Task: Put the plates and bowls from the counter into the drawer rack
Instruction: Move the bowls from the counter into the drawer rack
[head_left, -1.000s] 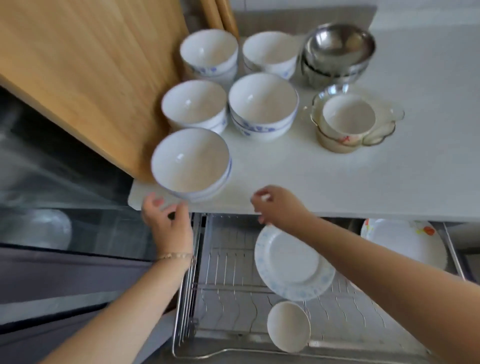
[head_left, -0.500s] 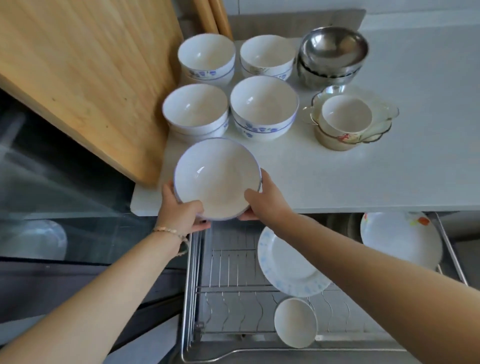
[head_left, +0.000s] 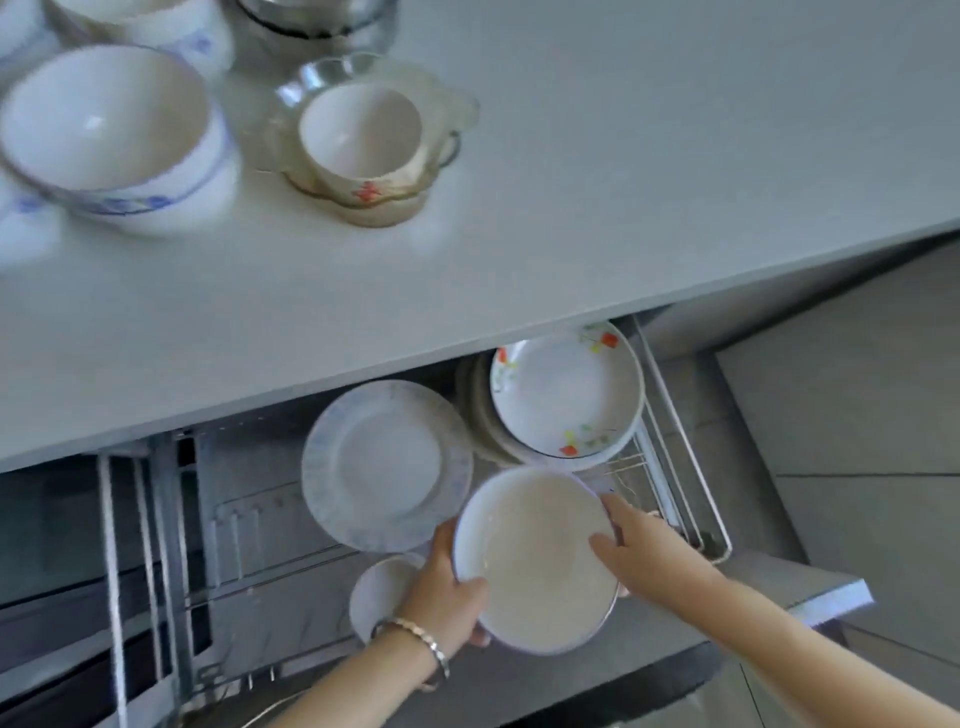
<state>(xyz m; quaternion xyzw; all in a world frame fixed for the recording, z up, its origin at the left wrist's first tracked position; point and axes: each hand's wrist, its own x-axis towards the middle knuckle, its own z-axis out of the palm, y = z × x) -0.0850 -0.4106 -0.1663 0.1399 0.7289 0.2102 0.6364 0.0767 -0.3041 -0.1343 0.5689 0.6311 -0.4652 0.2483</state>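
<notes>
A white bowl with a blue rim hangs over the front right of the open drawer rack. My left hand grips its left edge and my right hand holds its right rim, thumb inside. In the rack lie a pale blue-patterned plate, a flowered plate stack and a small white bowl partly behind my left hand. On the counter stand a white bowl with blue flowers and a small cup in a glass dish.
More white bowls and a steel bowl are cut off at the top edge. The left half of the rack shows bare wire dividers. Grey floor tiles lie to the right of the drawer.
Both hands took the bowl from the counter's front edge and carried it down and right over the rack. The view swung right, so the cutting board is out of sight.
</notes>
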